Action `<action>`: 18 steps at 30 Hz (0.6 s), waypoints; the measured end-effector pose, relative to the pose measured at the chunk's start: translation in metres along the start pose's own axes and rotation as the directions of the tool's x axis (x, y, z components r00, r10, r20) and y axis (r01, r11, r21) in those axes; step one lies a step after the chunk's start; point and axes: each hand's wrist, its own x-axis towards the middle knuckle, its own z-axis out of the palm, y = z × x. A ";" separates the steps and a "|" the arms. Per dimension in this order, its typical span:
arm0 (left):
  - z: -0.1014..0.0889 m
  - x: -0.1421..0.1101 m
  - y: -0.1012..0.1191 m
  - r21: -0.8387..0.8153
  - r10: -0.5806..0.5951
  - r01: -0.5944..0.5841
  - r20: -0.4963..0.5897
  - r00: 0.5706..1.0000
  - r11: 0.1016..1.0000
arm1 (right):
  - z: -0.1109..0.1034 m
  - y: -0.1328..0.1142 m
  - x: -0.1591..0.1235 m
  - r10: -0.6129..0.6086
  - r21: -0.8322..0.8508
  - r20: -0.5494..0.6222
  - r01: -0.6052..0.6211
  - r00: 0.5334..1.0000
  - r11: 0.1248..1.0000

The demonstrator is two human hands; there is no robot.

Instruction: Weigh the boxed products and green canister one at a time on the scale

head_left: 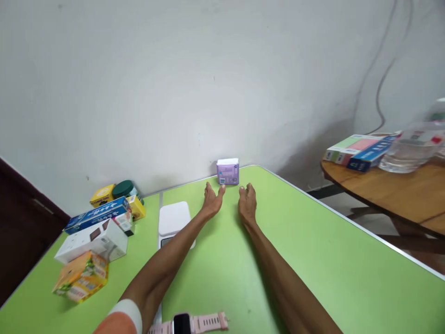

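Observation:
A small purple package (228, 172) with a white top stands upright at the far edge of the green table, against the wall. My left hand (212, 202) reaches toward its left side, fingers apart and thumb raised, holding nothing. On the other side my right hand (247, 203) is just in front and to the right of the package, its palm turned inward and nothing in it. Both hands appear slightly short of the package. Beside my left forearm lies a white kitchen scale (174, 218), partly covered by that arm.
Left on the green table (313, 260) are a blue box (99, 214), white box (93, 241), orange box (83, 276), yellow boxes and a green-lidded jar (123, 188). A pink-strapped smartwatch (182, 323) lies in front. A wooden table (392, 185) at right holds boxes and a clear bottle (410, 148).

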 end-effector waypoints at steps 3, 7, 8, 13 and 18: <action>0.006 0.039 -0.004 0.001 -0.004 0.004 0.011 1.000 1.000 | 0.009 0.003 0.033 -0.013 0.033 -0.007 0.013 1.000 0.999; 0.017 0.085 -0.012 -0.026 -0.019 0.019 -0.001 1.000 0.999 | 0.024 0.015 0.066 -0.054 0.071 0.043 0.050 0.998 0.996; 0.021 0.095 -0.015 -0.043 -0.016 0.016 -0.008 1.000 0.999 | 0.028 0.018 0.070 -0.067 0.079 0.063 0.062 0.996 0.995; 0.044 0.123 -0.026 -0.246 0.074 -0.065 0.029 0.997 0.967 | 0.033 0.021 0.079 -0.145 0.102 0.138 0.132 0.980 0.986; 0.044 0.104 -0.024 -0.311 0.152 -0.123 0.071 0.986 0.942 | 0.020 0.012 0.058 -0.104 0.129 0.178 0.082 0.979 0.988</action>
